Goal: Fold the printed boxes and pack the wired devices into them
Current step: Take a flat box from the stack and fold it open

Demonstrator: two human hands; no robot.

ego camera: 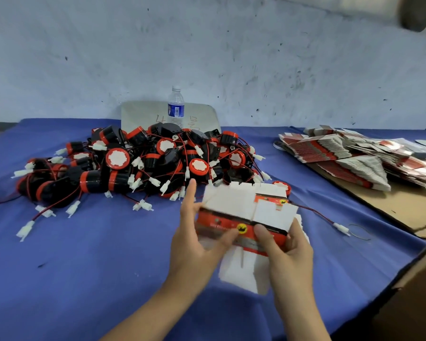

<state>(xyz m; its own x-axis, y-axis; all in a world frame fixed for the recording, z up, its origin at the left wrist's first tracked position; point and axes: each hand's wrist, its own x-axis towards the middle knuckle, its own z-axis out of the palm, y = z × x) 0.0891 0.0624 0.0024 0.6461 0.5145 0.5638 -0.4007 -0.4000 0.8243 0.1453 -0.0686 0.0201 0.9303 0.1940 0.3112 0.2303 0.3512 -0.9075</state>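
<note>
Both hands hold one printed box point(241, 217) above the bench's near edge: left hand point(194, 244) and right hand point(289, 252) pinch its red panel, thumbs on top, flaps free for folding. Wired devices point(138, 161) lie heaped toward the far edge, within reach; flat boxes point(349, 153) are stacked at the right edge.

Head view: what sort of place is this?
Likely a small hand-packing workshop: a heap of wired devices on a blue cloth-covered table, stacks of flat printed boxes at the right, and both hands folding one box.
</note>
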